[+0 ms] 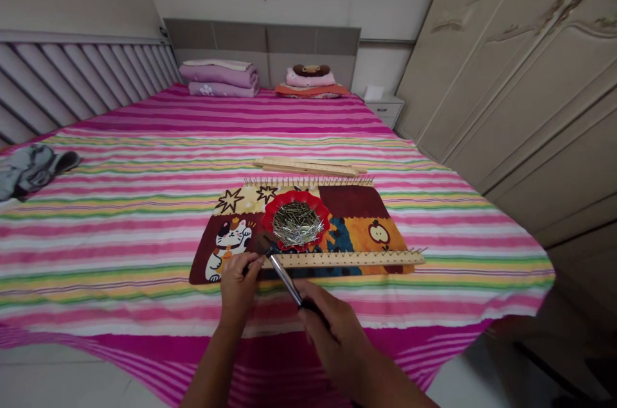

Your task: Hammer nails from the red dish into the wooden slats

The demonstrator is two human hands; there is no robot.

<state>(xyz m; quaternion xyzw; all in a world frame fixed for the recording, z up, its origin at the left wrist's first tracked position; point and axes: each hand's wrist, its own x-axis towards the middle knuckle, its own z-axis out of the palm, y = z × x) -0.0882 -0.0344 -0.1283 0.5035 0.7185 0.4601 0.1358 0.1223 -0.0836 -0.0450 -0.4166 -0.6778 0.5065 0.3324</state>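
My right hand [332, 318] is wrapped round the black handle of a hammer [285, 275]. The dark hammer head hangs just over the left end of a light wooden strip [347, 259], close to my left fingertips. My left hand [240, 279] is closed at that same end of the strip; whatever is pinched there is too small and hidden to name. Nails stick up along the strip, most visibly toward its right end. Behind it, a red scalloped bowl [326, 209] holds many loose nails [297, 221]. Strip and bowl rest on a patterned mat [354, 202] with a cat picture.
Beyond the mat's far edge stands a row of upright nails [308, 181], with more wooden strips [308, 166] behind. Everything lies on a striped bedspread [120, 202]. Grey cloth [33, 167] is at far left, folded bedding [222, 78] by the headboard, a wardrobe [520, 74] at right.
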